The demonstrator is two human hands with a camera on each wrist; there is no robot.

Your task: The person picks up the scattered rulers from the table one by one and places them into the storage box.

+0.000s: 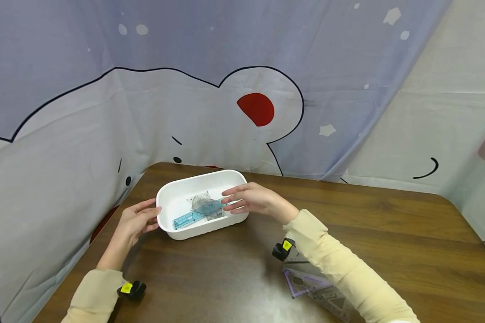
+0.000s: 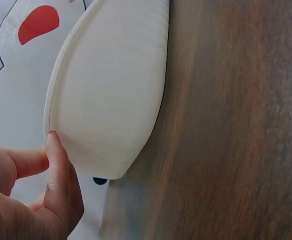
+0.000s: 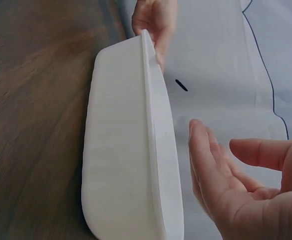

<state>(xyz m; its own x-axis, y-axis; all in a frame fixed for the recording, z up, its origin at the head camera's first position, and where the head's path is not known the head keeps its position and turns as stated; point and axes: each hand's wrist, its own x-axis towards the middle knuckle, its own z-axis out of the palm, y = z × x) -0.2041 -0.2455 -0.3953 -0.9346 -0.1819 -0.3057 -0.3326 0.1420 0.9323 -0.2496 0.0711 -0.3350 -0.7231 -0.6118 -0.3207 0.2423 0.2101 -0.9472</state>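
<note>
A white plastic bin (image 1: 204,232) stands toward the back left of the table. In it lie a blue ruler (image 1: 187,219) and clear plastic drawing pieces, one of them a rounded protractor (image 1: 201,202). At the bin's left end my left hand (image 1: 135,220) holds the rim between thumb and fingers; the left wrist view shows its fingertips at the edge of the bin (image 2: 111,90). Over the right end hovers my right hand (image 1: 253,199), fingers extended and slightly spread. The right wrist view shows nothing between the fingers of that hand (image 3: 235,185).
Beside my right forearm, a purple-edged set square (image 1: 318,281) lies on the brown table (image 1: 210,278). Clear set squares (image 1: 332,301) lie near it, partly hidden by the sleeve. A printed curtain (image 1: 178,116) hangs along the table's back and left edges.
</note>
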